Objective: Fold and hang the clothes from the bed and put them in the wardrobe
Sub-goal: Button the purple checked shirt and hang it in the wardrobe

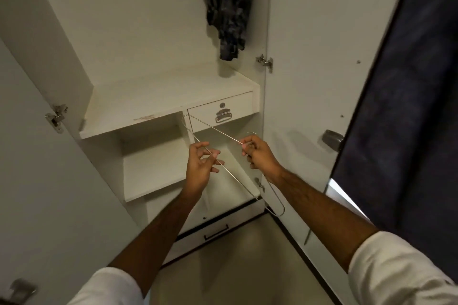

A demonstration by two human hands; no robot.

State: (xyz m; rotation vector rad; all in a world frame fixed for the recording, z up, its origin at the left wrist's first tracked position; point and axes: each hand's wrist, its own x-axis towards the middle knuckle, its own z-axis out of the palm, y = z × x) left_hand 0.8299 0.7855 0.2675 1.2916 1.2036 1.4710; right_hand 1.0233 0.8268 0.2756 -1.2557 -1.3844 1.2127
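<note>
I stand in front of the open white wardrobe [153, 96]. Both hands hold a bare thin metal wire hanger [218, 131] out in front of its lower shelves. My right hand [260, 153] pinches the hanger at its neck, just below the hook. My left hand [202, 163] grips the long bottom wire with thumb and fingers. No garment is on the hanger. A dark patterned garment [226, 5] hangs inside the wardrobe at the top right.
A small locked drawer [223, 111] sits under the upper shelf, with open shelves [153, 173] below and a bottom drawer [213, 230] near the floor. Wardrobe doors stand open at left [37, 193] and right [309, 82]. A dark blue curtain [409, 106] hangs at the right.
</note>
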